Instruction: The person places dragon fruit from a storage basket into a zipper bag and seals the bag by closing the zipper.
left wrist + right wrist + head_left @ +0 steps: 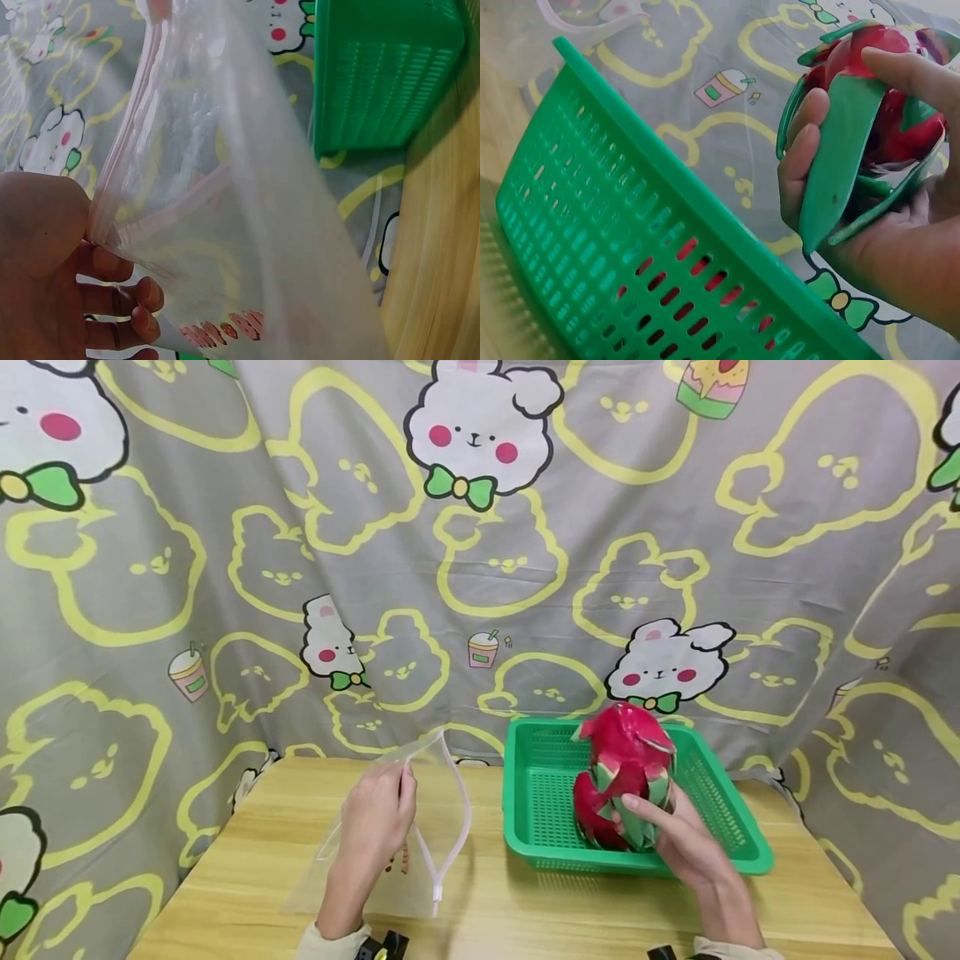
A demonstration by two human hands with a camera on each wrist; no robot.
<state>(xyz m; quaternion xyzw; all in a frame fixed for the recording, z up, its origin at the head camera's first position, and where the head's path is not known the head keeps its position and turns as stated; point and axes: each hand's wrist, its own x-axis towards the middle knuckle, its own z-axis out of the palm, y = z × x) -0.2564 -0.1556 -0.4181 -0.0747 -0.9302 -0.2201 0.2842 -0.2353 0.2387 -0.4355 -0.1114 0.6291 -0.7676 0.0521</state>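
My left hand [378, 814] pinches the top edge of a translucent zip bag [416, 881], whose mouth gapes toward the right. A white slider [437, 895] sits at the near end of its zip. Red printing [225, 330] shows on the bag in the left wrist view. My right hand [697, 843] grips a red dragon fruit [628, 739] with green scales, thumb on one side and fingers around the other. It is held up over the green basket [540, 810]. A second dragon fruit [592, 814] lies lower in the basket, partly covered by the held one.
The basket stands on a wooden table [555, 918], toward the right, its slotted walls [592, 217] rising close to my right hand. Behind the table hangs a grey curtain [517, 585] with rabbit and cup prints, also running along both sides.
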